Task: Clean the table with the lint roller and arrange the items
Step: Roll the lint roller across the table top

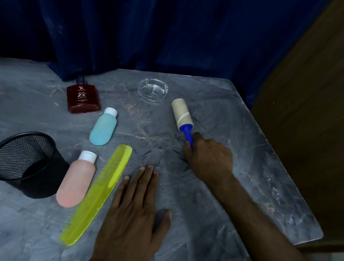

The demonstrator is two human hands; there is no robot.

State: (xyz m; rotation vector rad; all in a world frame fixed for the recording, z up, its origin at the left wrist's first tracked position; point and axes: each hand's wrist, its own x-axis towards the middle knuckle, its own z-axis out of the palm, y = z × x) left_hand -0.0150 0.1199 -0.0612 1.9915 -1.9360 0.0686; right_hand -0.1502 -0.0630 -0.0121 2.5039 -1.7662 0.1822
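Observation:
The lint roller (182, 115), a beige roll on a blue handle, lies on the grey marble table (239, 137); my right hand (208, 157) is closed around its handle. My left hand (136, 211) rests flat on the table with fingers spread, holding nothing, just right of a yellow comb (97, 194). A pink bottle (77, 180) lies beside the comb. A blue bottle (103, 129) and a red perfume bottle (83, 99) lie farther back. A clear glass ashtray (153, 89) sits behind the roller.
A black mesh cup (27, 162) stands at the left, touching the pink bottle. A dark blue curtain (155, 27) hangs behind the table. The table's right edge runs diagonally beside a brown wooden panel (319, 115).

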